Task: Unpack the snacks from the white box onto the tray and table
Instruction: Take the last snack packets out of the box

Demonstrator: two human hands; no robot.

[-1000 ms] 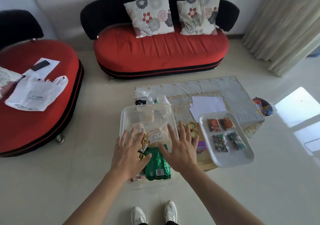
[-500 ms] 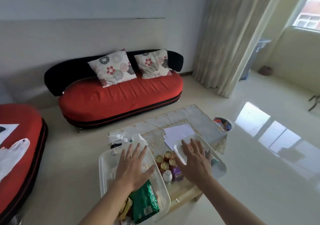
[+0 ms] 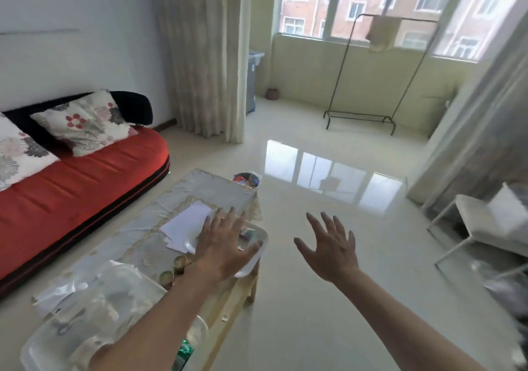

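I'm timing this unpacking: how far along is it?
Done: cans stand on the table, a colourful item lies on the tray. In hand: nothing; left hand hovers open over the tray, right hand open above the floor. Left: a green packet lies in the white box.

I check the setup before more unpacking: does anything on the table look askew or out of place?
The white tray seems to stick out past the edge of the table, beneath the left hand, so it might tip if loaded there. Nothing looks spilled or damaged.

L hand (image 3: 225,249) & R hand (image 3: 331,252) outstretched, fingers (image 3: 314,222) spread
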